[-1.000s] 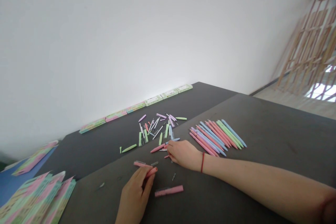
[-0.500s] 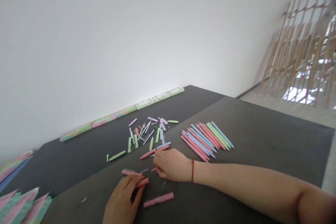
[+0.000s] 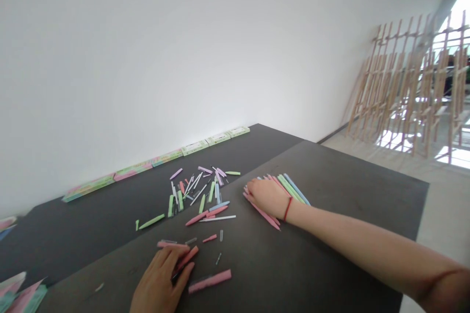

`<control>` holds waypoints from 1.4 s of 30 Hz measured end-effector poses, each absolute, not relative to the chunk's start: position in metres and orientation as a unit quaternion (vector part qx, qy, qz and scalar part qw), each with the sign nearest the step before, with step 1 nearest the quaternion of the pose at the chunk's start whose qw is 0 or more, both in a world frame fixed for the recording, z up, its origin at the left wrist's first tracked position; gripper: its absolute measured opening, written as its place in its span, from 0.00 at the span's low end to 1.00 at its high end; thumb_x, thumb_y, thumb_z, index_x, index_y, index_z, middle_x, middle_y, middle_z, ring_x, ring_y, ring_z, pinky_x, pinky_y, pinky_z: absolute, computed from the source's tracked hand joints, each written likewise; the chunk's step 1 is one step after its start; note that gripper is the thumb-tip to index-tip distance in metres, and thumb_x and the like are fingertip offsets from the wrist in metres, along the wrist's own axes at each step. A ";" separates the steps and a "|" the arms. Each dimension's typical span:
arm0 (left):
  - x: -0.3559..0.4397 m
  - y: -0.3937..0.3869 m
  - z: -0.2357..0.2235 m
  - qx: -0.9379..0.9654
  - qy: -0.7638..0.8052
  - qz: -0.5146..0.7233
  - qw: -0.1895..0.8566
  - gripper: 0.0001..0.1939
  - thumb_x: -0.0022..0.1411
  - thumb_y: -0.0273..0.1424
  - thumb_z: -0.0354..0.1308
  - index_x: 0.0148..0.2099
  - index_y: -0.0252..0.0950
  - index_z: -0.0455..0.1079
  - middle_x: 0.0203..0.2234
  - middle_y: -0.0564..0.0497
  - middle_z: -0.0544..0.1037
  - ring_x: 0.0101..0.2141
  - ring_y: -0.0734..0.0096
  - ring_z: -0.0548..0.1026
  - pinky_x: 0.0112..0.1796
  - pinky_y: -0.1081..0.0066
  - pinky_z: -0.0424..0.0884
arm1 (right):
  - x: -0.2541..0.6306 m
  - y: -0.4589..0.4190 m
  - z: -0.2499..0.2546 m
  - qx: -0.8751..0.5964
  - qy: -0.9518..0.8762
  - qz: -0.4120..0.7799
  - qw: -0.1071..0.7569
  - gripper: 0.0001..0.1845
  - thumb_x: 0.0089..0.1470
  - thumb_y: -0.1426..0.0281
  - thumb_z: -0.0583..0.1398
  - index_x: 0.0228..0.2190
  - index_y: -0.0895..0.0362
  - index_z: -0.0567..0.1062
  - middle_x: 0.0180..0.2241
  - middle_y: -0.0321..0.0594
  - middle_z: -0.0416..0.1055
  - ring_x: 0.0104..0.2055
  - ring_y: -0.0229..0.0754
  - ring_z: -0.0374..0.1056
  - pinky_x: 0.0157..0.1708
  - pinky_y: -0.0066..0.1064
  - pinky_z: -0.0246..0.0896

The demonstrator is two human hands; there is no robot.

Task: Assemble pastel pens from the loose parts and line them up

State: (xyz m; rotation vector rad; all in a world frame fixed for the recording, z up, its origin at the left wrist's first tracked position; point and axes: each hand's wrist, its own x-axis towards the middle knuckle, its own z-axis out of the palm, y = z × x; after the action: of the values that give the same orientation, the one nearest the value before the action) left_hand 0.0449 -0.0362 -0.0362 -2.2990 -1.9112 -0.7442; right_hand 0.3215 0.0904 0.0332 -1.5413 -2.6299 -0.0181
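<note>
My left hand [image 3: 157, 274] rests on the table with a red pen barrel [image 3: 188, 257] between thumb and fingers. A pink pen part [image 3: 172, 244] lies just beyond its fingertips, and a pink barrel with a clear strip [image 3: 210, 281] lies to its right. My right hand [image 3: 267, 196] is over a row of assembled coloured pens [image 3: 292, 188], fingers curled down; the fingertips and anything in them are hidden. Between the hands are a small pink piece [image 3: 210, 238], a clear tube [image 3: 221, 235], a small spring-like part [image 3: 218, 258] and a white refill [image 3: 219, 218].
Loose pen parts [image 3: 196, 190] in green, purple, white and blue lie scattered farther back. Flat boxes [image 3: 167, 157] line the wall side of the dark table [image 3: 330, 254]. More packaging [image 3: 22, 296] sits at lower left. Wooden easels [image 3: 396, 88] stand on the floor at right.
My right hand has moved right, from the loose parts to the row of pens. The small pink piece it was at now lies free on the table. The view has shifted slightly.
</note>
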 end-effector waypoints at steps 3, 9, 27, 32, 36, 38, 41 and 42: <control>0.048 -0.037 -0.034 -0.742 -0.620 -0.251 0.036 0.13 0.57 0.42 0.53 0.40 0.42 0.72 0.35 0.49 0.77 0.37 0.61 0.76 0.38 0.65 0.73 | 0.334 0.091 0.026 -0.527 -0.849 -0.015 0.033 0.17 0.58 0.66 0.53 0.43 0.62 0.73 0.43 0.56 0.72 0.50 0.53 0.65 0.51 0.43 0.53; 0.051 -0.036 -0.031 -0.749 -0.612 -0.249 0.042 0.12 0.58 0.41 0.53 0.39 0.41 0.71 0.35 0.49 0.76 0.38 0.61 0.74 0.40 0.64 0.72 | 0.325 0.088 0.010 -0.498 -0.867 -0.001 -0.005 0.21 0.56 0.73 0.52 0.51 0.58 0.69 0.49 0.54 0.69 0.56 0.51 0.60 0.52 0.43 0.52; 0.072 -0.062 -0.002 -0.712 -0.577 -0.322 -0.236 0.10 0.63 0.34 0.50 0.40 0.40 0.72 0.36 0.48 0.78 0.43 0.64 0.75 0.42 0.69 0.70 | 0.267 0.045 0.010 -0.137 -0.806 0.576 -0.023 0.15 0.60 0.60 0.49 0.30 0.59 0.65 0.24 0.32 0.63 0.22 0.31 0.59 0.21 0.22 0.56; 0.072 -0.060 0.004 -0.691 -0.594 -0.324 -0.254 0.09 0.63 0.34 0.49 0.38 0.40 0.70 0.37 0.47 0.79 0.47 0.61 0.74 0.42 0.68 0.70 | 0.274 0.045 0.020 -0.119 -0.954 0.277 0.009 0.14 0.61 0.67 0.49 0.30 0.59 0.70 0.30 0.40 0.71 0.32 0.38 0.66 0.31 0.28 0.56; 0.074 -0.058 0.009 -0.637 -0.633 -0.334 -0.285 0.12 0.62 0.38 0.48 0.33 0.39 0.69 0.29 0.51 0.78 0.33 0.65 0.76 0.33 0.72 0.69 | 0.267 0.035 0.014 -0.203 -0.970 0.126 0.048 0.12 0.61 0.67 0.49 0.37 0.59 0.69 0.34 0.44 0.74 0.34 0.44 0.70 0.34 0.33 0.58; 0.073 -0.057 0.008 -0.597 -0.652 -0.343 -0.318 0.15 0.61 0.41 0.49 0.30 0.37 0.67 0.19 0.56 0.71 0.21 0.72 0.70 0.24 0.75 0.64 | 0.264 0.031 0.011 -0.221 -0.968 0.102 0.064 0.11 0.60 0.68 0.50 0.37 0.59 0.69 0.34 0.44 0.74 0.34 0.45 0.71 0.34 0.34 0.59; 0.069 -0.055 0.006 -0.560 -0.663 -0.353 -0.350 0.17 0.59 0.45 0.50 0.29 0.37 0.66 0.13 0.61 0.61 0.14 0.77 0.60 0.17 0.77 0.55 | 0.265 0.032 0.011 -0.240 -0.962 0.110 0.069 0.14 0.61 0.64 0.50 0.38 0.58 0.71 0.35 0.44 0.75 0.36 0.46 0.71 0.36 0.33 0.59; 0.068 -0.054 0.006 -0.559 -0.663 -0.356 -0.348 0.17 0.59 0.45 0.50 0.30 0.37 0.67 0.12 0.61 0.61 0.14 0.77 0.60 0.17 0.77 0.55 | 0.266 0.034 0.011 -0.238 -0.962 0.119 0.064 0.15 0.61 0.63 0.49 0.38 0.58 0.71 0.35 0.44 0.75 0.37 0.45 0.71 0.38 0.34 0.59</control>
State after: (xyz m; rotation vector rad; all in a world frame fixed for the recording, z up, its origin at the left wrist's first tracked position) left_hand 0.0681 -0.0542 0.0058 -2.2986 -2.7242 -1.4626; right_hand 0.2661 0.0338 0.0112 -0.7200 -2.9036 0.3596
